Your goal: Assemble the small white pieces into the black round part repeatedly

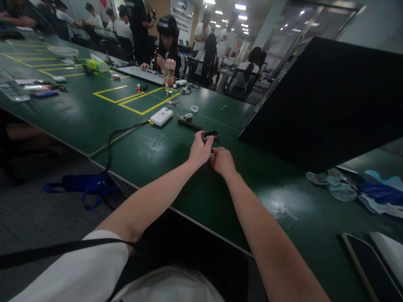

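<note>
My left hand [200, 150] is closed around a small black piece [211, 136] with a paler patch on it, its thumb lying across the near side. Just below and to the right, my right hand [223, 160] has its fingers curled together, close to my left thumb. What those fingers hold, if anything, is hidden. Beyond my left hand a dark bar [190, 124] lies on the green table [176, 155], with a small silvery part [188, 117] beside it. A white ring [194, 108] rests farther back.
Left of my hands, a white device [161, 116] trails a black cable [110, 144] over the table edge. A big black panel [327, 105] leans at the right. A phone [368, 264] lies near right. A bottle [169, 75] stands before a person [168, 48] across the table.
</note>
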`<act>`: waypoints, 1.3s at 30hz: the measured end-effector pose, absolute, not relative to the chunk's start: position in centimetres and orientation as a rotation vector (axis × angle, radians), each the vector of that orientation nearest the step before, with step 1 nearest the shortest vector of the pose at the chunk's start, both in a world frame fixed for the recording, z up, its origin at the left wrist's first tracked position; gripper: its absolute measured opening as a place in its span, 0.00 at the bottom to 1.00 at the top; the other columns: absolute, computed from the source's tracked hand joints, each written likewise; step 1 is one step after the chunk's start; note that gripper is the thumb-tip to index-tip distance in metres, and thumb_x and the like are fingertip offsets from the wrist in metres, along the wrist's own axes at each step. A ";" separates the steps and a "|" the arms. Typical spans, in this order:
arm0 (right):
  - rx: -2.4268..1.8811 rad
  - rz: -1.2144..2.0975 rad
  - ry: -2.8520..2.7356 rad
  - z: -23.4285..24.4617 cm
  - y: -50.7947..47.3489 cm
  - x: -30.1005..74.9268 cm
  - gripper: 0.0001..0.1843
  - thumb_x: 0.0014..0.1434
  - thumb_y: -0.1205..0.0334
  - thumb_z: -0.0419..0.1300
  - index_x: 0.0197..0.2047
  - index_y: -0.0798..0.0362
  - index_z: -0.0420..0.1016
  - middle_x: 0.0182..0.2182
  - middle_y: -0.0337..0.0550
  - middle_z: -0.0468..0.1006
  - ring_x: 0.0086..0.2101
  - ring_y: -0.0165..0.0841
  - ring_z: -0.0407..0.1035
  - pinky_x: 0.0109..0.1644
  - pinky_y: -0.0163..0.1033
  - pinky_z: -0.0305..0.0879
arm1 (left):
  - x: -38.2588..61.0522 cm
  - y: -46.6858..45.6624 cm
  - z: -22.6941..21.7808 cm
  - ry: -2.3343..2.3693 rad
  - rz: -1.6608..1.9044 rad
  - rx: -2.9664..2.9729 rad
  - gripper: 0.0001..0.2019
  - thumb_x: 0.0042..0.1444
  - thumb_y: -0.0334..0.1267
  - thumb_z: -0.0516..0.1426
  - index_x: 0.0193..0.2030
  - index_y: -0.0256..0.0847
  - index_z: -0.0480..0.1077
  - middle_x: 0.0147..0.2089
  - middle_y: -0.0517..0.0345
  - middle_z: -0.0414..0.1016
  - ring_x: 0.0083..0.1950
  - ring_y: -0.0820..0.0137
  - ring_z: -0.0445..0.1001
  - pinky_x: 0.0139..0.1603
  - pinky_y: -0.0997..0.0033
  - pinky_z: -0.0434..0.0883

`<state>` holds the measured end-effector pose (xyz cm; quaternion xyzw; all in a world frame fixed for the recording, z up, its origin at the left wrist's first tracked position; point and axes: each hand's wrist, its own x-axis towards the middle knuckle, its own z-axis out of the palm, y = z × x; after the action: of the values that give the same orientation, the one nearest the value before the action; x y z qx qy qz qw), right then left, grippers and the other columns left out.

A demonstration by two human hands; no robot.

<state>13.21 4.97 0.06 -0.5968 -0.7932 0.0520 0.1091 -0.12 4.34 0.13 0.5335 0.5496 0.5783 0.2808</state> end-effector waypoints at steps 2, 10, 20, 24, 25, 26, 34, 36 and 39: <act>-1.740 0.121 -2.352 0.6 4.4 13.2 0.23 0.68 0.53 0.54 0.61 0.52 0.74 0.59 0.58 0.73 0.56 0.50 0.68 0.56 0.54 0.67 | -0.2 4.1 0.2 1.470 1.537 1.458 0.21 0.68 0.50 0.51 0.61 0.40 0.59 0.57 0.44 0.74 0.56 0.60 0.75 0.56 0.58 0.71; -1.894 0.164 -2.127 2.5 1.2 21.9 0.20 0.62 0.43 0.59 0.39 0.49 0.83 0.35 0.49 0.82 0.34 0.42 0.74 0.37 0.45 0.68 | 0.8 1.2 1.6 1.303 1.212 1.721 0.24 0.67 0.52 0.51 0.63 0.39 0.60 0.55 0.45 0.75 0.51 0.60 0.76 0.52 0.59 0.72; -1.473 0.543 -1.507 1.2 -1.3 25.9 0.21 0.58 0.49 0.65 0.49 0.53 0.82 0.41 0.50 0.81 0.39 0.39 0.76 0.45 0.48 0.74 | 2.0 -0.7 1.1 1.155 0.783 2.025 0.23 0.61 0.49 0.59 0.60 0.42 0.65 0.49 0.50 0.77 0.46 0.63 0.77 0.47 0.60 0.73; -1.380 0.350 -1.632 2.5 -2.8 23.8 0.16 0.61 0.49 0.63 0.45 0.48 0.85 0.45 0.49 0.79 0.43 0.40 0.74 0.46 0.47 0.73 | 2.2 -0.4 0.2 1.155 0.814 2.052 0.23 0.58 0.46 0.61 0.59 0.44 0.65 0.45 0.53 0.78 0.41 0.65 0.77 0.43 0.62 0.73; -1.360 0.365 -1.650 2.9 -3.2 23.4 0.16 0.62 0.49 0.62 0.45 0.48 0.84 0.45 0.49 0.80 0.42 0.39 0.75 0.46 0.47 0.74 | 2.2 -0.4 0.1 1.152 0.819 2.061 0.23 0.58 0.45 0.62 0.59 0.44 0.65 0.44 0.54 0.78 0.40 0.65 0.77 0.42 0.63 0.73; -1.340 0.395 -1.674 3.2 -3.6 23.0 0.15 0.63 0.50 0.62 0.46 0.48 0.84 0.46 0.48 0.80 0.42 0.39 0.75 0.46 0.47 0.74 | 2.3 -0.5 0.1 1.149 0.815 2.071 0.23 0.58 0.45 0.62 0.58 0.44 0.66 0.43 0.55 0.78 0.39 0.66 0.77 0.42 0.63 0.73; -1.289 0.421 -1.938 3.3 -4.7 22.0 0.12 0.65 0.56 0.61 0.48 0.45 0.82 0.47 0.43 0.82 0.48 0.41 0.75 0.54 0.51 0.71 | 2.4 -0.7 0.3 1.195 0.825 2.138 0.22 0.56 0.47 0.62 0.55 0.43 0.68 0.37 0.58 0.77 0.35 0.68 0.74 0.36 0.67 0.70; -1.308 0.369 -1.958 3.2 -4.6 22.0 0.12 0.65 0.57 0.61 0.48 0.45 0.83 0.47 0.42 0.83 0.49 0.42 0.75 0.54 0.52 0.71 | 2.5 -0.6 0.2 1.196 0.839 2.124 0.22 0.56 0.47 0.62 0.56 0.43 0.68 0.38 0.58 0.77 0.35 0.69 0.74 0.36 0.67 0.70; -1.352 0.311 -1.939 3.2 -4.6 22.1 0.12 0.65 0.55 0.61 0.47 0.45 0.83 0.45 0.43 0.83 0.48 0.43 0.75 0.54 0.53 0.70 | 2.6 -0.7 0.3 1.182 0.874 2.088 0.22 0.57 0.47 0.62 0.56 0.43 0.68 0.38 0.58 0.77 0.36 0.69 0.74 0.37 0.67 0.70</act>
<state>22.06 -4.60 3.22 -0.5269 -0.7557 0.1210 0.3697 2.56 -0.66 0.27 0.7827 0.4429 0.3275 0.2898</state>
